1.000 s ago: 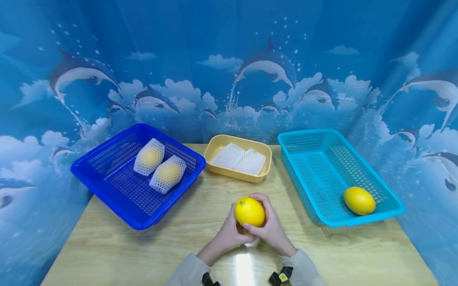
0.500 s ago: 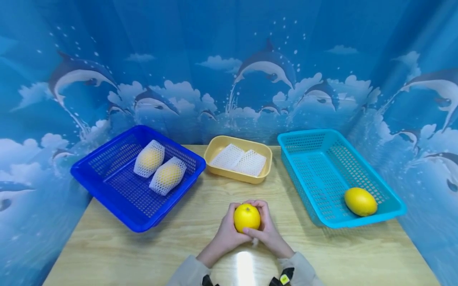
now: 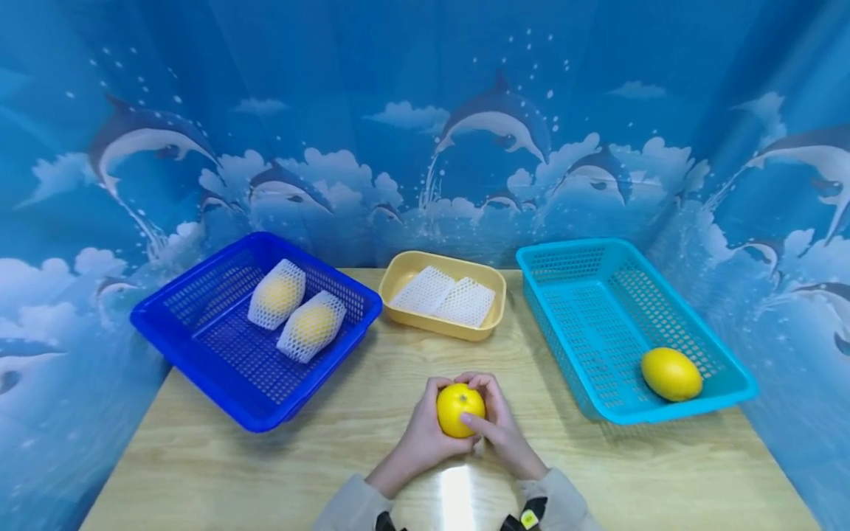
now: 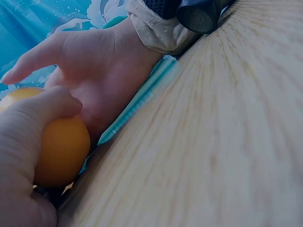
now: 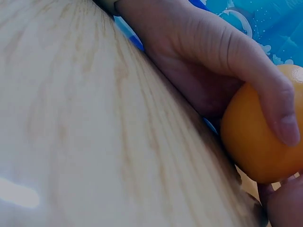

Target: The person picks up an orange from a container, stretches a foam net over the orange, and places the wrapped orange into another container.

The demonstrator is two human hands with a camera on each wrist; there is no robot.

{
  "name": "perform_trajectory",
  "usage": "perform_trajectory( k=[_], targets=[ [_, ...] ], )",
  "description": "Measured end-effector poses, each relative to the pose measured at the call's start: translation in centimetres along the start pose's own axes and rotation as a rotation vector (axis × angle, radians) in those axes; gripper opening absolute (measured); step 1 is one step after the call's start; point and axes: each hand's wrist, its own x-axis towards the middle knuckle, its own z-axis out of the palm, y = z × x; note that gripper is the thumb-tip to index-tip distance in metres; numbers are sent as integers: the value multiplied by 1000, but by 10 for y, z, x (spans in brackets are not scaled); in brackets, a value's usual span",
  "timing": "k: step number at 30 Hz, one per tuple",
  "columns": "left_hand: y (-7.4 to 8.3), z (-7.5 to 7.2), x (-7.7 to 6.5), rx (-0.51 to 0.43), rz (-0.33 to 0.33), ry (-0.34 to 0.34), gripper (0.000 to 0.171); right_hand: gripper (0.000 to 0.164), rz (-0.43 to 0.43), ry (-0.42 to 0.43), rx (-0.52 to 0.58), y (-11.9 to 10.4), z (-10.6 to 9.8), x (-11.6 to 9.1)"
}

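Wooden table (image 3: pixel 265 479) bears blue basket (image 3: pixel 242 361); yellow tray (image 3: pixel 434 325); turquoise basket (image 3: pixel 594 317).

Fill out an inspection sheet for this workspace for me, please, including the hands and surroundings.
Surface: wood-grain table, glare patch at the near side.
Job's things: held yellow fruit; two netted fruits in the blue basket; one bare fruit in the turquoise basket; two white nets in the tan tray.
Clutter: nothing seen.
Hands: left hand and right hand both grip the yellow fruit.
Cables: nothing seen.
Surroundings: dolphin-print curtain behind and at both sides.
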Motion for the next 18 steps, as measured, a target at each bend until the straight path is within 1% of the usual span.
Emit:
perform_trajectory(
  k=[3,7,9,11,13,16,18],
  targets=[
    [1,0,0,14,2,4,81,28,2,31,-21,-1,0,2],
    [2,-1,1,26,10,-7,82,22,43,124,-88,-7,0,4],
    [2,-1,1,26,11,-14,82,20,52,150,-124,-11,-1,6],
    [2,-1,1,25,11,-17,83,19,66,151,-164,-17,-2,9],
    [1,-1,0,14,12,-17,83,19,69,129,-203,-23,-4,12],
    [0,-1,0,13,14,-21,84,16,35,96,-317,-33,-6,20],
    [0,0,0,14,19,-24,84,13,-27,75,-406,-39,-7,26]
  ],
)
